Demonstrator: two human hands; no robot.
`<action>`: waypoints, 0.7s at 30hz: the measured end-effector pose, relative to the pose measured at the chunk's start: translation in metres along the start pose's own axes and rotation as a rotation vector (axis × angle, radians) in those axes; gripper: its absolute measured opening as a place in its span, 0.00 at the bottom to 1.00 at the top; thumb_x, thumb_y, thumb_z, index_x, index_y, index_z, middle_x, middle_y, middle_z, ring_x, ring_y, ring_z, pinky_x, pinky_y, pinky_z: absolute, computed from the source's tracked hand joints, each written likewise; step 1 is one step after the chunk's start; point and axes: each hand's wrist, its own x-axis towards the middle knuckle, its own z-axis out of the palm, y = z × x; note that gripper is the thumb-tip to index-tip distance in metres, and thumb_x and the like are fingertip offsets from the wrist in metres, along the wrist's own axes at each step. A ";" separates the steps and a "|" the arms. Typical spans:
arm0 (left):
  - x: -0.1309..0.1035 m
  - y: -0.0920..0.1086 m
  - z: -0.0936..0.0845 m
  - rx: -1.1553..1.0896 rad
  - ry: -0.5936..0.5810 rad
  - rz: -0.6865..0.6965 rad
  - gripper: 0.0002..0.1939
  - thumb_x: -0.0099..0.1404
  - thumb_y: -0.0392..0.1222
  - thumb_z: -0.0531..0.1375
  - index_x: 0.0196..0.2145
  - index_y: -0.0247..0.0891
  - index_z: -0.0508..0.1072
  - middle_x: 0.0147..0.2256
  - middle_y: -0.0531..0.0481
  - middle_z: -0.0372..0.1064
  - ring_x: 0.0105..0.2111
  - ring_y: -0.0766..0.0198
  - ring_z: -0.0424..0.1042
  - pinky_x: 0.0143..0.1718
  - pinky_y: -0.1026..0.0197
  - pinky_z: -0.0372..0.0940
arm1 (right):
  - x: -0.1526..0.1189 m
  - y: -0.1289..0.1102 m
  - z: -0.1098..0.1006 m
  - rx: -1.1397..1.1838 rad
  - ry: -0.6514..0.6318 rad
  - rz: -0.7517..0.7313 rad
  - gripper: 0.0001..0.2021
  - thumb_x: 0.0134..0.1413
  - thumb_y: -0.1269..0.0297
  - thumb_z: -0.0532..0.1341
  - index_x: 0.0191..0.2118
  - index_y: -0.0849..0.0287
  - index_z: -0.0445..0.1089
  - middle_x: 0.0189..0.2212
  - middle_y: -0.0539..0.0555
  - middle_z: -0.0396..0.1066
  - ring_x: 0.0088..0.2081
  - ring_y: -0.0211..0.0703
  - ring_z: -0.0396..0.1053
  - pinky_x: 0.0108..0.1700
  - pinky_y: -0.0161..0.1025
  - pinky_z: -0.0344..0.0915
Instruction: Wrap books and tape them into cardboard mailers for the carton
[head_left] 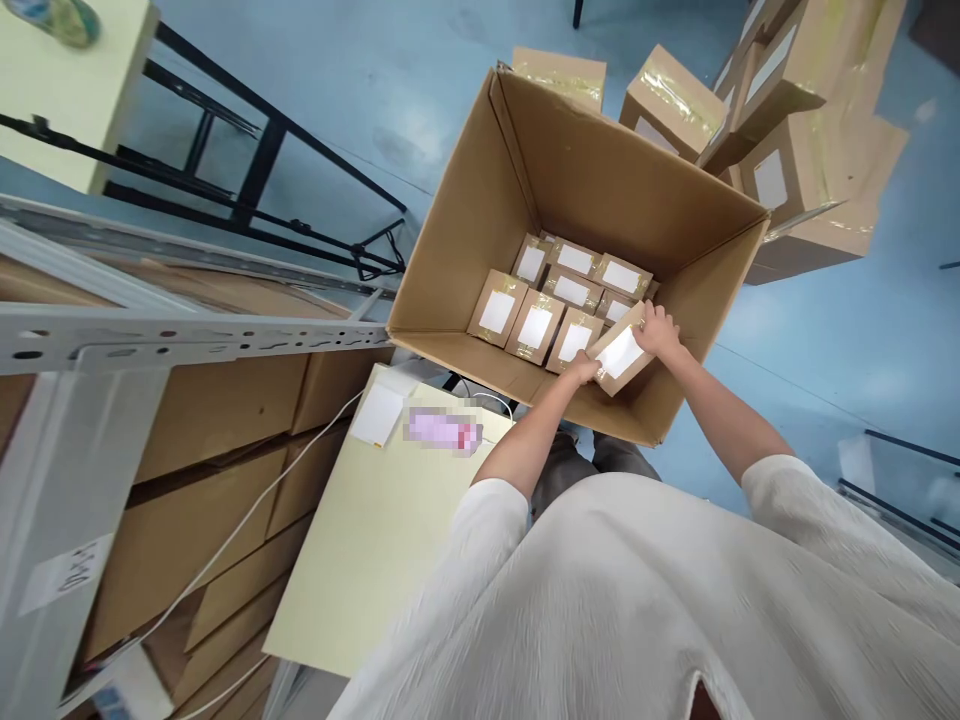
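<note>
A large open cardboard carton (465, 210) stands before me with several small brown boxes (534, 328) inside, each bearing a white label and clear tape. Between my two hands is one small cardboard box (618, 355), tilted above the carton's near right part. My left hand (583, 366) grips its lower left end. My right hand (658, 330) is closed around its upper right end. The box's underside is hidden, and so are some of my fingertips.
Taped brown boxes (802, 160) are stacked on the blue floor at the far right. To the left, a metal shelf (195, 335) holds flat cardboard. A pale yellow table (375, 560) carries a white card (377, 412) and a blurred-out pink item (442, 430). Black metal frames (259, 170) stand behind.
</note>
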 end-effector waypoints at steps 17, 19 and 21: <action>0.047 0.001 0.049 -0.047 -0.239 -0.191 0.24 0.73 0.50 0.64 0.63 0.39 0.72 0.49 0.40 0.81 0.36 0.59 0.82 0.27 0.64 0.68 | 0.077 0.000 0.032 -0.048 -0.064 -0.057 0.32 0.70 0.53 0.62 0.75 0.50 0.59 0.70 0.68 0.58 0.67 0.73 0.57 0.64 0.77 0.64; 0.050 -0.002 0.046 0.002 -0.235 -0.197 0.24 0.74 0.50 0.64 0.62 0.39 0.73 0.49 0.40 0.82 0.37 0.57 0.83 0.30 0.63 0.70 | 0.077 -0.005 0.040 -0.051 -0.066 -0.033 0.30 0.71 0.56 0.61 0.73 0.53 0.60 0.70 0.69 0.58 0.68 0.72 0.56 0.65 0.76 0.64; 0.058 -0.008 0.042 0.124 -0.223 -0.188 0.23 0.73 0.50 0.64 0.61 0.40 0.75 0.48 0.39 0.82 0.40 0.53 0.84 0.34 0.59 0.75 | 0.079 -0.012 0.056 -0.037 -0.076 -0.011 0.28 0.71 0.58 0.61 0.72 0.54 0.62 0.70 0.69 0.59 0.68 0.71 0.57 0.65 0.74 0.65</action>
